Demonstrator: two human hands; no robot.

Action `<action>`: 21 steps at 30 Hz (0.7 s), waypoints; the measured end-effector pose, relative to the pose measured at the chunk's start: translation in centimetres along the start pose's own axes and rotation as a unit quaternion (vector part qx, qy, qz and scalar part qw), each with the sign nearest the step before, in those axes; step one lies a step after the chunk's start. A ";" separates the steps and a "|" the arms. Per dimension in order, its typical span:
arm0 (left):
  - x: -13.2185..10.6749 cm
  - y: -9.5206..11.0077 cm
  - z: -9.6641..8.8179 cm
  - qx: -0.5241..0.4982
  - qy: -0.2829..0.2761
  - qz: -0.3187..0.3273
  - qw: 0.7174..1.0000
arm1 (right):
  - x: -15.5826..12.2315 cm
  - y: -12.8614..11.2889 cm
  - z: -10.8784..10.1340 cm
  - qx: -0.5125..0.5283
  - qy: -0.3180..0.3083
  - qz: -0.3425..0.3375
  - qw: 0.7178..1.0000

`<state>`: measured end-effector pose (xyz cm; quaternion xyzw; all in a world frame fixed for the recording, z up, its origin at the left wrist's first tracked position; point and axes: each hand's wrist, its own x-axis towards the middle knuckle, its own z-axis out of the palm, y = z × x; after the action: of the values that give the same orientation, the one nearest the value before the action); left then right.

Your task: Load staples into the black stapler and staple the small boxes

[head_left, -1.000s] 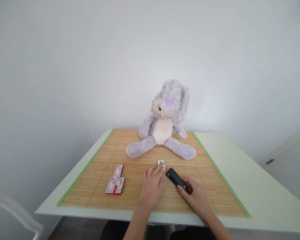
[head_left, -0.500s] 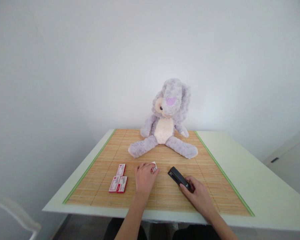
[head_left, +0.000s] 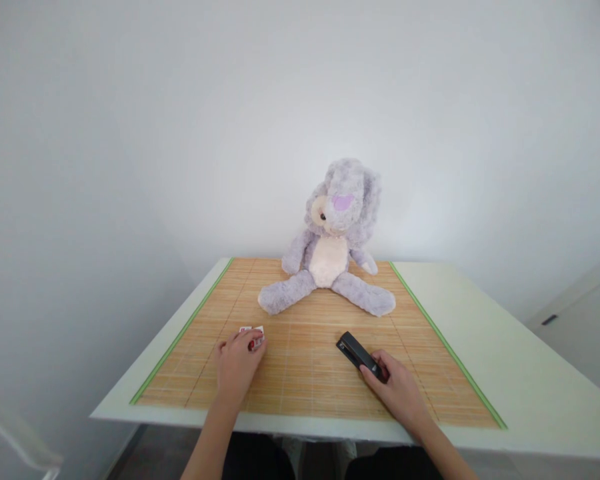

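Right hand point(head_left: 399, 388): fingers closed on near end of black stapler point(head_left: 354, 350), which lies on bamboo mat point(head_left: 300, 380). Left hand point(head_left: 236, 365): fingers gripping red-and-white box point(head_left: 259, 333) above mat's left side, second box point(head_left: 245, 329) mostly hidden beside it. Grey plush toy point(head_left: 329, 261) sits at far edge.

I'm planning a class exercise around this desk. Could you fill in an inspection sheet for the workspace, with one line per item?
Surface: white table with a green-edged slatted mat on it.
Job's things: black stapler on the mat; small red-and-white box at the left fingers; another box edge beside it, mostly hidden.
Clutter: grey plush toy sitting at the mat's far side.
Grips: left grip around the small box; right grip on the stapler's near end.
Cables: nothing seen.
Surroundings: plain pale wall behind; blurred white curved frame at lower left.
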<state>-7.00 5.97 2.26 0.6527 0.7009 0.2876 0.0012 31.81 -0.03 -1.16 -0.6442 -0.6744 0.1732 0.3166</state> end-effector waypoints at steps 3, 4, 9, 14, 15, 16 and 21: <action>-0.3 -1.1 0.1 -0.002 0.008 -0.007 1.000 | 0.0 -0.1 0.0 -0.001 0.001 0.001 1.000; -0.4 -1.5 0.1 -0.004 0.010 -0.007 1.000 | 0.0 -0.1 -0.1 -0.001 0.002 0.001 1.000; -1.3 -3.2 0.0 -0.012 0.033 -0.004 0.999 | 0.1 -0.2 -0.1 -0.002 0.002 -0.002 1.000; -2.5 -3.7 0.5 -0.006 0.036 0.033 0.999 | 0.1 -0.2 -0.2 -0.001 0.001 -0.003 1.000; -2.7 -3.6 0.7 0.000 0.034 0.045 0.998 | 0.1 -0.2 -0.2 0.000 0.000 -0.003 1.000; -2.8 -3.5 0.9 0.006 0.031 0.056 0.998 | 0.0 -0.3 -0.2 0.000 -0.001 -0.002 1.000; -2.8 -3.4 1.8 -0.020 0.031 0.065 0.997 | 0.0 -0.5 -0.3 0.000 -0.002 -0.002 1.000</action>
<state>-9.03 4.25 -1.68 0.6872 0.6511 0.3212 -0.0266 31.69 -0.15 -0.61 -0.6423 -0.6765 0.1741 0.3154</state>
